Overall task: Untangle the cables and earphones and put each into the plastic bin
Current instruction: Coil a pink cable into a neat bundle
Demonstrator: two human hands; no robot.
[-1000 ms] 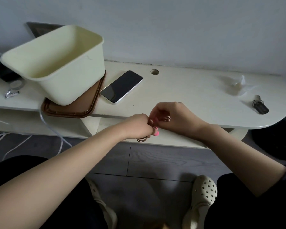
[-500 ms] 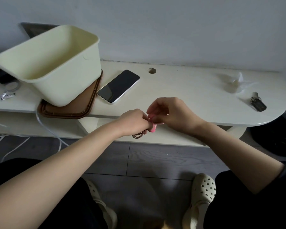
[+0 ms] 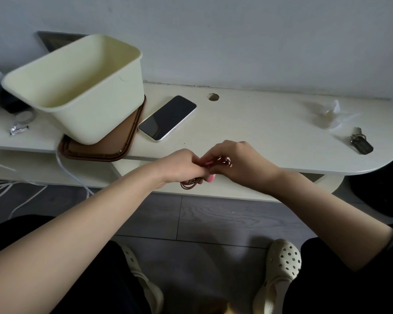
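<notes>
Brown cable point(image 3: 190, 184) coil gripped by L hand point(image 3: 179, 165) & R hand point(image 3: 234, 158), hands touching, fingers curled.

Gripped in left hand point(image 3: 182, 166) and right hand point(image 3: 238, 159), knuckles touching, over near edge of table point(image 3: 259, 132): coiled brown cable point(image 3: 190, 184). Far left, plastic bin point(image 3: 95, 118) on brown tray point(image 3: 114, 150); phone point(image 3: 167, 117) just right.

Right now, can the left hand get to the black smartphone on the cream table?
Probably not yet: the left hand grips the coiled brown cable, though nothing lies between it and the black smartphone.
</notes>
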